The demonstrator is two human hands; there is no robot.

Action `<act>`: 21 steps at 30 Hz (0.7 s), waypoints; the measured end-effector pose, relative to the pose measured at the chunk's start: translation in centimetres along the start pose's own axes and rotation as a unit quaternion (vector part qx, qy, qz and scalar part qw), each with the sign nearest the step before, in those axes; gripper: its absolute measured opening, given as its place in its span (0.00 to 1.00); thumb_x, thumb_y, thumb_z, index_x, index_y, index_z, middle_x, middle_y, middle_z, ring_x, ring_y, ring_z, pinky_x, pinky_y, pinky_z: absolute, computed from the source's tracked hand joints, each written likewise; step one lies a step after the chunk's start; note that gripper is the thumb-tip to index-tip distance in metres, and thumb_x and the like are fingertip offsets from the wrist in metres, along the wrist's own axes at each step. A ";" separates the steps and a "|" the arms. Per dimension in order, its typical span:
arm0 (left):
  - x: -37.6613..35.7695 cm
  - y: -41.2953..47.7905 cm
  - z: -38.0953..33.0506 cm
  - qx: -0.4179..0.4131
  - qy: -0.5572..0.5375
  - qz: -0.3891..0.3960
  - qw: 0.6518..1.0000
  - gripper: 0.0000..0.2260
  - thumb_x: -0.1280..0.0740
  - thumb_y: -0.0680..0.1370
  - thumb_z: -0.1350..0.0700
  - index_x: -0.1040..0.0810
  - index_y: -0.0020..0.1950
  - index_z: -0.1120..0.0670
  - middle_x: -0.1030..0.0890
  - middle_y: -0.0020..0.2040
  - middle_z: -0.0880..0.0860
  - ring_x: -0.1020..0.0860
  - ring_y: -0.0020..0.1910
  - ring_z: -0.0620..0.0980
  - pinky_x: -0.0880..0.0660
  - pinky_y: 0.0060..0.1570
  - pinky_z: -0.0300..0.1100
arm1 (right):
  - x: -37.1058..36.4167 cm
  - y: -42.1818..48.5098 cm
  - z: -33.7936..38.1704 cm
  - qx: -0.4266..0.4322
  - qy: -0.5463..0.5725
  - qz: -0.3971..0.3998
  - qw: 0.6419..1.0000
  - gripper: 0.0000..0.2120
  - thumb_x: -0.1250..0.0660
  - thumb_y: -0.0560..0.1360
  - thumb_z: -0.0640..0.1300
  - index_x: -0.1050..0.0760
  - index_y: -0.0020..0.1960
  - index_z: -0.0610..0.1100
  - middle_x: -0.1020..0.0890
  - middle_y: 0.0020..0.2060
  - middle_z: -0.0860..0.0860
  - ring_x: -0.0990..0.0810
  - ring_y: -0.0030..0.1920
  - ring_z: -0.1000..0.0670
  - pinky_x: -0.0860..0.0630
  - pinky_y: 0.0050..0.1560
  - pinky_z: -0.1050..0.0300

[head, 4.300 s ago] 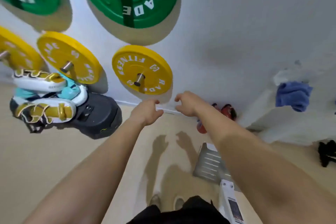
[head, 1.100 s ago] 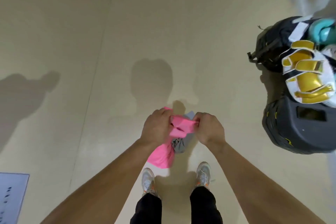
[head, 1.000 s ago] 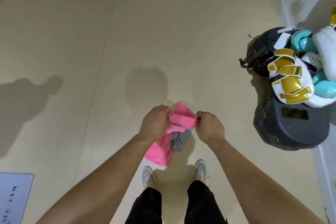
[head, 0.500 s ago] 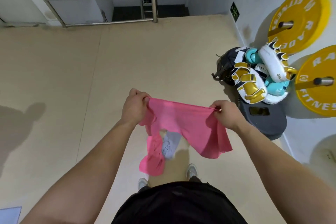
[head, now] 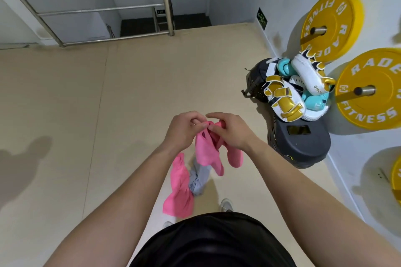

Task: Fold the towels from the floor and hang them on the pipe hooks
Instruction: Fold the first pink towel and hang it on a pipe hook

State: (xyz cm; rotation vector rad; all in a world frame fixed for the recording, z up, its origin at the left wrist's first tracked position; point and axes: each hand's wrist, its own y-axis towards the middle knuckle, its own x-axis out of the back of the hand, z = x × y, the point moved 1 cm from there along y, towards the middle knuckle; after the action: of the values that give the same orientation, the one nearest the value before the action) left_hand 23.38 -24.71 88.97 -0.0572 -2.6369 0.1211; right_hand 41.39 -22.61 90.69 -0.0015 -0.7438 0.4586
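Note:
A pink towel (head: 206,154) hangs in front of me, doubled over, its top corners pinched together. My left hand (head: 184,130) and my right hand (head: 227,130) both grip those corners, knuckles nearly touching. Below them, a second pink towel (head: 180,188) and a grey towel (head: 199,178) lie crumpled on the beige floor (head: 86,115) by my feet. No pipe hooks are in sight.
To the right, white-and-gold boxing pads (head: 286,97) sit on black gear (head: 299,143) against the wall. Yellow weight plates (head: 366,102) hang on wall pegs. A steel railing (head: 108,8) guards a stairwell at the back.
Half a second ago the towel was stretched wide between my hands; now my hands have come together, folding it in half. The view has tilted up slightly.

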 end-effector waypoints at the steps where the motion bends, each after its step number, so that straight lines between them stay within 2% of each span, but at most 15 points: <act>1: 0.1 0.2 -0.2 -0.006 0.005 0.000 1.000 0.07 0.25 0.73 0.56 0.18 0.39 0.44 0.20 0.32 0.44 0.24 0.32 0.41 0.26 0.40 0.41 | 0.0 0.2 0.0 0.005 -0.008 0.009 1.000 0.10 0.33 0.77 0.49 0.18 0.57 0.51 0.17 0.36 0.55 0.19 0.41 0.52 0.24 0.47 0.55; 4: 0.2 0.5 -0.4 -0.011 0.018 -0.008 1.000 0.08 0.26 0.73 0.57 0.19 0.40 0.44 0.18 0.35 0.46 0.24 0.33 0.41 0.25 0.41 0.40 | 0.3 0.8 0.1 0.020 -0.008 0.001 1.000 0.07 0.32 0.77 0.50 0.17 0.46 0.49 0.18 0.33 0.55 0.19 0.38 0.51 0.22 0.45 0.52; 10: 0.4 0.1 0.9 0.005 0.013 -0.021 1.000 0.04 0.27 0.75 0.56 0.18 0.43 0.47 0.17 0.38 0.44 0.20 0.39 0.45 0.24 0.44 0.41 | 1.2 2.1 0.7 0.029 0.001 0.012 0.999 0.05 0.32 0.77 0.46 0.17 0.46 0.48 0.16 0.35 0.54 0.19 0.41 0.52 0.24 0.45 0.56; 14: 1.7 -0.2 2.7 0.039 0.036 -0.035 0.998 0.09 0.29 0.74 0.62 0.17 0.44 0.48 0.16 0.39 0.45 0.19 0.41 0.46 0.22 0.46 0.44 | 1.6 3.0 0.2 0.017 -0.017 0.025 0.999 0.05 0.32 0.77 0.47 0.18 0.44 0.49 0.16 0.35 0.53 0.19 0.41 0.51 0.25 0.44 0.56; 17: 3.3 -0.5 3.5 0.048 0.052 -0.043 0.997 0.12 0.32 0.73 0.67 0.17 0.44 0.49 0.15 0.38 0.49 0.18 0.39 0.48 0.22 0.45 0.44 | 1.9 3.2 -0.1 0.008 -0.022 0.018 1.000 0.06 0.32 0.76 0.47 0.19 0.42 0.51 0.16 0.35 0.53 0.19 0.41 0.51 0.25 0.46 0.55; 21: 5.6 -0.6 3.8 0.059 0.065 -0.055 0.995 0.13 0.32 0.75 0.65 0.17 0.44 0.45 0.16 0.40 0.44 0.19 0.39 0.46 0.25 0.39 0.39 | 2.5 3.4 -0.6 -0.011 -0.035 -0.001 0.999 0.06 0.32 0.76 0.47 0.19 0.42 0.51 0.16 0.35 0.53 0.19 0.42 0.52 0.25 0.45 0.55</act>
State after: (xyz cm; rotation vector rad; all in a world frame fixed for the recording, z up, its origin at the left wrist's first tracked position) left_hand 16.63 -25.23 88.37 0.1147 -2.4908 0.2267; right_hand 41.97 -18.42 91.32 -0.0050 -0.8176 0.4507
